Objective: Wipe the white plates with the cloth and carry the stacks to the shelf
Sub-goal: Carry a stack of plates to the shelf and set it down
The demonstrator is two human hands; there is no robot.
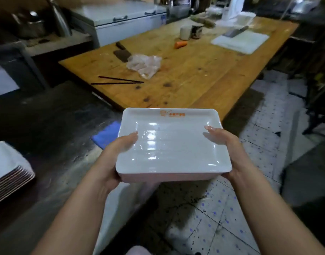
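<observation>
At about 8 o'clock we see another stack of white plates (pixel 9 168) on a dark counter. A blue cloth (pixel 106 134) peeks out at 9 o'clock from the plates we carry. Our left hand (pixel 112 159) grips the left edge of the plate stack (pixel 172 144), thumb on top and fingers curled under. The stack is in the middle, up in the air, with nothing under it but floor. Our right hand (pixel 226 150) grips the right edge the same way. At 12 o'clock is the wooden table (pixel 204 70) with a dark cleaver (pixel 122 53) and black chopsticks (pixel 119 80).

The top plate looks shiny and maybe wet. We think it could slip if we tip the stack, and it would smash. The spotted floor (pixel 222 218) could be slippery too.
</observation>
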